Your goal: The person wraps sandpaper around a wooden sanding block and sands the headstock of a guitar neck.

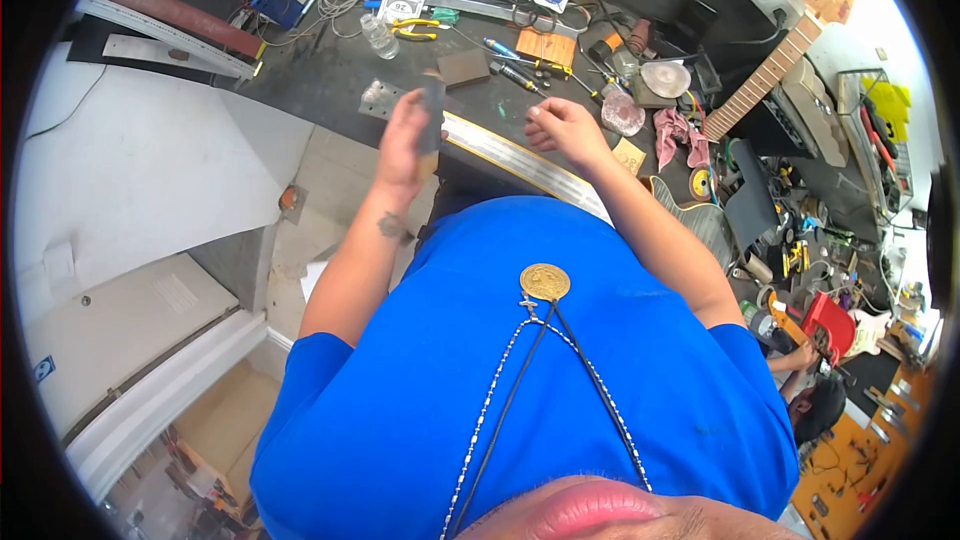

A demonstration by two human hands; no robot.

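Observation:
My left hand (402, 145) is raised at the near edge of the bench, closed on a dark flat block (431, 112) held upright and partly blurred. Over the same edge, to the right, hovers my right hand (568, 132) with its fingers curled in. Whatever it may pinch is too small or hidden to make out. Between the hands, a long white ruler-like strip with yellow edges (520, 162) runs along the bench edge. A brown flat block (463, 68) and a metal plate with holes (377, 98) lie just beyond my left hand.
Yellow-handled pliers (418, 28), a clear bottle (379, 37), screwdrivers and a wooden block (545, 47) crowd the dark bench. At right are a guitar neck (765, 80) and a pink cloth (680, 135). Another person (822, 410) works at the far right. A white sheet-like surface (160, 150) lies left.

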